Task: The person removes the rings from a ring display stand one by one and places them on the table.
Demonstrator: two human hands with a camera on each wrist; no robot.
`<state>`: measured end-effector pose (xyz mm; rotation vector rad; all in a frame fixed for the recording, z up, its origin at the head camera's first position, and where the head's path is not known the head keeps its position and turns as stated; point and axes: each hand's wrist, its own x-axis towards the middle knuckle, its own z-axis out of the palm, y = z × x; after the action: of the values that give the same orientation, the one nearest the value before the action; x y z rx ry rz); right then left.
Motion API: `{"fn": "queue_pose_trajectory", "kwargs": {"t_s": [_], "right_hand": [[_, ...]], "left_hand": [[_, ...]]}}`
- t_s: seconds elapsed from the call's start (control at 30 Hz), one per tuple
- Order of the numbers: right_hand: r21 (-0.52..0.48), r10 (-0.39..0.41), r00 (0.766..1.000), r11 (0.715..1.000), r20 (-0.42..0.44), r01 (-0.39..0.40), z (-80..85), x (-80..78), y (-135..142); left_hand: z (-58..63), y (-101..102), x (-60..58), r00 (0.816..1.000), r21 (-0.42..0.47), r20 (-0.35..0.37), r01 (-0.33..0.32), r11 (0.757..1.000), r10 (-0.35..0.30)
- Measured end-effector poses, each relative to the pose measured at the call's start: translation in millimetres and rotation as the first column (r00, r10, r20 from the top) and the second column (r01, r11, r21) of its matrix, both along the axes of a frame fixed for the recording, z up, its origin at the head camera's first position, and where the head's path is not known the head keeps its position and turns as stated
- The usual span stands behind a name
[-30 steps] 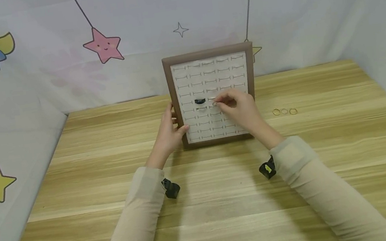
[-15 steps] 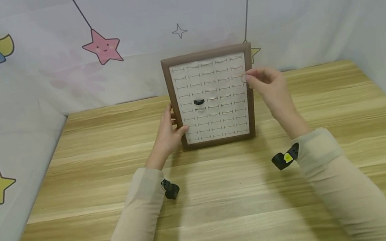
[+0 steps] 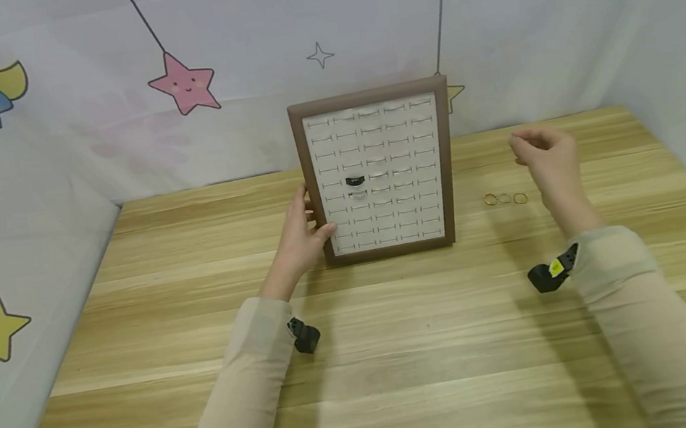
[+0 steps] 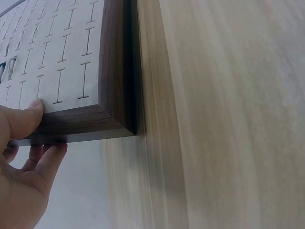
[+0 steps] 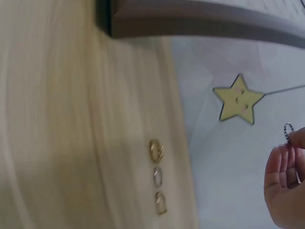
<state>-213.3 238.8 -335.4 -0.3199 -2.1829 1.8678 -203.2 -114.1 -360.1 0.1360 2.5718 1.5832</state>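
An upright ring display board with a brown frame and white slotted face stands on the table. My left hand grips its left edge, thumb on the front and fingers behind. A black ring sits in a slot, with a silver ring in the slot beside it. My right hand is raised right of the board, pinching a small dark-and-silver patterned ring between thumb and fingertips. Below that hand, a gold ring, a silver ring and another gold ring lie in a row.
The wood-grain table ends at the back against a white curtain printed with stars and clouds. White side walls border it. A small black camera is strapped to each wrist.
My right hand has moved away from the board's face, rightward past its edge, with the ring still pinched. The left hand keeps its grip and the board stays in place.
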Motion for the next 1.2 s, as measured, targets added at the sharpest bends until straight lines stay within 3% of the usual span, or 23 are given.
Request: {"fn": "queue_pose_trajectory", "kwargs": {"t_s": [0.13,0.3,0.6,0.87,1.2], "right_hand": [[0.116,-0.026,0.994,0.993,0.108,0.014,-10.9,0.8,13.5],[0.207,-0.007,0.972,0.977,0.233,-0.043,-21.6,1.6,29.8],[0.256,-0.004,0.921,0.961,0.389,-0.104,-40.9,4.8,50.2],[0.288,-0.024,0.911,0.952,0.411,-0.105,-53.2,5.6,59.3],[0.339,-0.043,0.905,0.934,0.424,-0.115,-57.1,4.0,58.9]], "left_hand": [[0.4,0.0,0.3,1.0,-0.008,-0.003,0.001,1.0,-0.001],[0.5,0.3,0.3,1.0,-0.012,-0.005,0.006,1.0,-0.006],[-1.0,-0.8,0.3,1.0,-0.02,-0.01,0.012,1.0,-0.012],[-2.2,-1.8,-0.1,1.0,-0.032,-0.013,0.009,0.999,-0.009],[-1.3,-1.4,0.4,1.0,-0.037,0.0,0.006,0.999,-0.006]]}}
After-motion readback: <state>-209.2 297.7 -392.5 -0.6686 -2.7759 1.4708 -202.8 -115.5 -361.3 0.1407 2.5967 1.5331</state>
